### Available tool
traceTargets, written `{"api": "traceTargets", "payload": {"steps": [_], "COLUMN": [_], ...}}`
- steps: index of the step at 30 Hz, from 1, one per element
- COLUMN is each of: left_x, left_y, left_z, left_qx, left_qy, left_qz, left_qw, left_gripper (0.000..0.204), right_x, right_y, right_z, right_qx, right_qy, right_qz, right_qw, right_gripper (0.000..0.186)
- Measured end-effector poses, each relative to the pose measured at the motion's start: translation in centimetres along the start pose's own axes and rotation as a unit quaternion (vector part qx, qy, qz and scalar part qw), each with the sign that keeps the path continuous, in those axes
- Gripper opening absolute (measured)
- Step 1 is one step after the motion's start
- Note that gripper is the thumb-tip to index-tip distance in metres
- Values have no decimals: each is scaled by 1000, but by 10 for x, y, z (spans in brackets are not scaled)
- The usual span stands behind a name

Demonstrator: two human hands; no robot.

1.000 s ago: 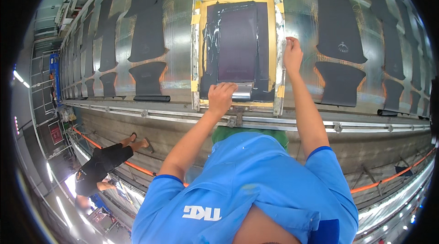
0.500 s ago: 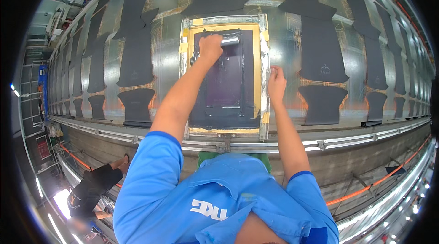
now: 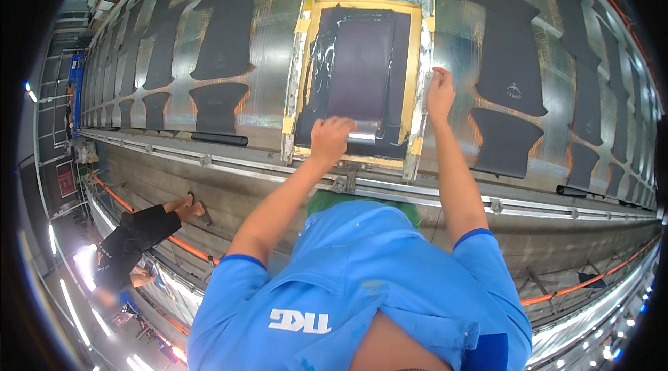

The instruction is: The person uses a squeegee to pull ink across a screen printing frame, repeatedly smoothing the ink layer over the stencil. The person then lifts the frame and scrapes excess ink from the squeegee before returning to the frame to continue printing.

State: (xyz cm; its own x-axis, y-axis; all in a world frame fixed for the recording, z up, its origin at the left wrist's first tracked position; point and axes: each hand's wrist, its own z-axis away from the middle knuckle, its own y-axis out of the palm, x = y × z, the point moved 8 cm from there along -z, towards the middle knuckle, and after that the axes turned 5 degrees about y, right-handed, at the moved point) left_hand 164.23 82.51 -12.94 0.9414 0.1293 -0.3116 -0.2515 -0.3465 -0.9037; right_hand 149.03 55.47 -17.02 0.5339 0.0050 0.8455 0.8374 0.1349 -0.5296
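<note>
- Left hand [image 3: 330,140] is closed around the squeegee [image 3: 362,136], held at the near end of the printing screen [image 3: 362,58]; 1 stroke appears finished.
- Right hand [image 3: 440,90] is clamped on the screen frame [image 3: 422,79].
- Dark fabric pieces [image 3: 511,58] beyond appear to await printing.

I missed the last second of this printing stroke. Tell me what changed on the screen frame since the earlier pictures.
The left hand pushed the squeegee to the far end of the screen frame, then pulled it back to the near edge, where it is now. The right hand stayed on the frame's right rail. The frame and the dark fabric pieces around it did not move.
</note>
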Motion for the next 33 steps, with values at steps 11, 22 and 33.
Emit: {"api": "traceTargets", "payload": {"steps": [11, 22, 33], "left_x": [144, 47, -28], "left_y": [43, 52, 3], "left_z": [-283, -109, 64], "left_qx": [64, 165, 68], "left_qy": [-95, -67, 1], "left_qz": [-58, -49, -25], "left_qw": [992, 983, 997], "left_gripper": [23, 33, 27], "right_x": [-8, -11, -16], "right_y": [2, 3, 11], "right_z": [9, -6, -30], "right_qx": [-18, -14, 46], "right_qy": [-2, -79, -27], "right_qz": [4, 6, -88], "right_qw": [1000, 997, 995], "right_gripper": [21, 21, 22]}}
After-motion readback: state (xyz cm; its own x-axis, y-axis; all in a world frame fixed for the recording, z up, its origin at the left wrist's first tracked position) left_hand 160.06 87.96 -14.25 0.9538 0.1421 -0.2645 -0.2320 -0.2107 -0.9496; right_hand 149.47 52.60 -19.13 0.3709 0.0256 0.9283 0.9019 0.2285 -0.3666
